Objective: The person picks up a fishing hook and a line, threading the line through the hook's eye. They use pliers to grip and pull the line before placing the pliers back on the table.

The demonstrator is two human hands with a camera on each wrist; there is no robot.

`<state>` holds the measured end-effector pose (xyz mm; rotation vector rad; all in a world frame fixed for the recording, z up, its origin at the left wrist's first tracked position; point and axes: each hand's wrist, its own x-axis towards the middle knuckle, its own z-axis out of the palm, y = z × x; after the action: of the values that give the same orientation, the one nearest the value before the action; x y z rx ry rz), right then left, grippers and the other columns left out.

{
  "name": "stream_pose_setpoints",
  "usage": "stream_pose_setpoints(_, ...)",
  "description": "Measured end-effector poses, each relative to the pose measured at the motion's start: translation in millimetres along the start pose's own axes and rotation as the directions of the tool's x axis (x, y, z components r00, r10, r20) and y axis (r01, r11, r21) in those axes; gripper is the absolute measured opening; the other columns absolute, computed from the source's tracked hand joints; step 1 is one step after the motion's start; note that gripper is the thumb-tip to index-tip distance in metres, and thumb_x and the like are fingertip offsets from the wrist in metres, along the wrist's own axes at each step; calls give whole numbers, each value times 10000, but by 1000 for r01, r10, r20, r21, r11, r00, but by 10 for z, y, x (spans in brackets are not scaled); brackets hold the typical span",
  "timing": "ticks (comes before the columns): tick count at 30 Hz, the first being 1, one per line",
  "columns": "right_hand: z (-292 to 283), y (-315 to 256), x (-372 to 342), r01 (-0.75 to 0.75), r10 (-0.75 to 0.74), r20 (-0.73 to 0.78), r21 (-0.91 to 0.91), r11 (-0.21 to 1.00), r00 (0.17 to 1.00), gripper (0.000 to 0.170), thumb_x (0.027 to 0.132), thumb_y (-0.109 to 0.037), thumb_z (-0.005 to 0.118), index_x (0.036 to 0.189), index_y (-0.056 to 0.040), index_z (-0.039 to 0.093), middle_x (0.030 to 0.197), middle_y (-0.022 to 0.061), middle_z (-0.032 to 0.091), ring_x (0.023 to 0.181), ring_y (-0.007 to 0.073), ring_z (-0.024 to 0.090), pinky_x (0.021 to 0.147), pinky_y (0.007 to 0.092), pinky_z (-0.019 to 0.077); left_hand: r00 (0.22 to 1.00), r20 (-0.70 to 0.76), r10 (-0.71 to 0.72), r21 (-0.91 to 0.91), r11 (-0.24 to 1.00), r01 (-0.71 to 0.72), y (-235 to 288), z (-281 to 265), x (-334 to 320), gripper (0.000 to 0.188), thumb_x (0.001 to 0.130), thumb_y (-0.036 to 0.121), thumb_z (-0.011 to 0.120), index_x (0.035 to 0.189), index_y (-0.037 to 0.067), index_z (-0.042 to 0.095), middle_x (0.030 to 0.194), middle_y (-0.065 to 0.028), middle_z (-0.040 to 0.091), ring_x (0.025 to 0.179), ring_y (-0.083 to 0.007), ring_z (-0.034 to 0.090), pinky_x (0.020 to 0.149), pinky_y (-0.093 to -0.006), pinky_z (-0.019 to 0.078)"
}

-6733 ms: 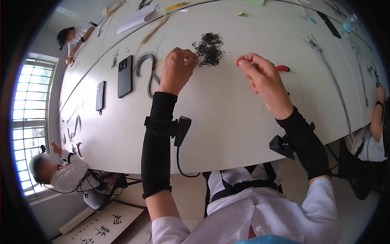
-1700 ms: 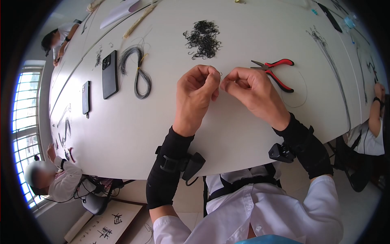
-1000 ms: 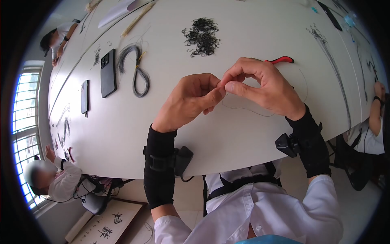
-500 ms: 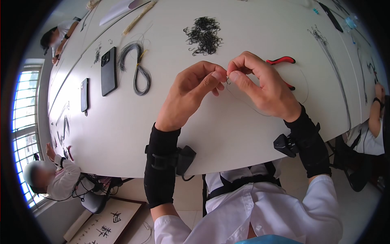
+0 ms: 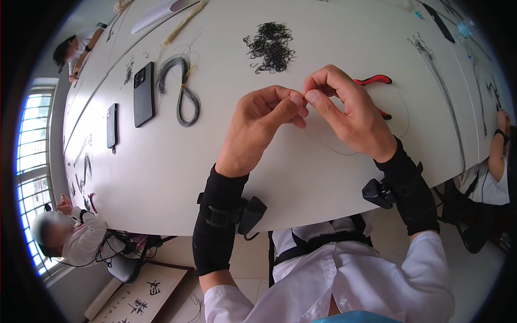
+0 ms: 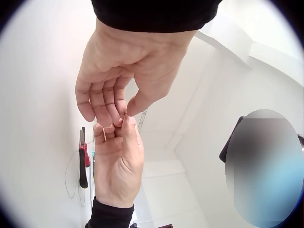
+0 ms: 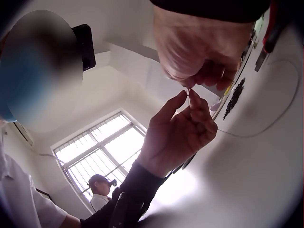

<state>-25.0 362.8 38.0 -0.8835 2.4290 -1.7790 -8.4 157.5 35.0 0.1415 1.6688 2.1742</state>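
Observation:
My left hand (image 5: pixel 257 119) and right hand (image 5: pixel 350 116) meet fingertip to fingertip above the white table. Between the left thumb and forefinger is a tiny dark fish hook (image 7: pixel 188 93), mostly hidden by the fingers. The right thumb and forefinger pinch the thin fishing line (image 5: pixel 329 149) against it; the line loops down below the hands and away to the right. Beyond the hands lies a pile of black fish hooks (image 5: pixel 269 47). Red-and-black pliers (image 5: pixel 374 79) lie beside the right hand, partly covered by it.
Left of the hands lie a tied bundle of grey line (image 5: pixel 187 105), a large black phone (image 5: pixel 144 94) and a smaller phone (image 5: pixel 112 126). Finished-looking strands with hooks (image 5: pixel 425 51) stretch along the right side. Other people sit at the table's left and right edges.
The left hand has come from the hook pile to meet the right, bringing a hook. The line now hangs from the right fingers. Over the last half second the fingertips have closed over the hook.

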Motion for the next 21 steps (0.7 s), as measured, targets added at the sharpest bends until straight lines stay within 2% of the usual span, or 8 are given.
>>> stream_pose_setpoints(9,4,17,8,-17,16,-55,-22,1000,998,119,985,-114,649,1044,-10,654,902,53,672,814,131,625,765,285,505,999,-48,23,8,1000,-23,-28,-24,-2,211,1029,185,636,1021,-24,663,930,-73,682,845,-171,667,846,-324,528)
stream_pose_setpoints(12,36,24,13,-28,30,-88,20,999,996,154,965,-139,684,1040,-6,662,855,40,678,745,119,613,709,285,502,997,-63,34,-3,999,-34,-38,-36,6,198,1033,181,625,1027,-14,661,943,-70,680,864,-170,666,857,-326,523)
stream_pose_setpoints(15,-8,-114,11,-274,272,34,109,955,962,204,952,-174,704,1035,8,667,717,40,649,625,109,584,628,281,488,994,-94,54,-51,997,-59,-41,-38,3,187,1040,179,608,1030,-3,652,956,-71,678,883,-175,666,869,-335,521)
stream_pose_setpoints(18,-36,-218,15,-392,411,231,-126,911,882,265,946,-214,713,1042,28,660,600,48,594,536,105,548,572,269,469,993,-84,80,-108,990,-89,-34,-63,5,174,1046,181,595,1030,16,645,962,-75,679,899,-183,668,894,-356,515)
stream_pose_setpoints(19,-25,-185,12,-361,403,257,-194,912,879,278,958,-222,693,1048,40,656,570,81,590,522,97,566,555,267,459,993,-74,92,-127,987,-101,-26,-76,13,168,1048,183,592,1030,23,643,963,-76,679,904,-187,669,905,-365,513)
stream_pose_setpoints(21,-58,-250,35,-472,495,276,-150,869,824,279,978,-235,674,1055,32,659,637,88,650,584,109,625,583,274,489,988,-86,125,-183,973,-139,23,-61,1,156,1052,182,584,1014,41,641,945,-71,670,901,-195,663,912,-370,504)
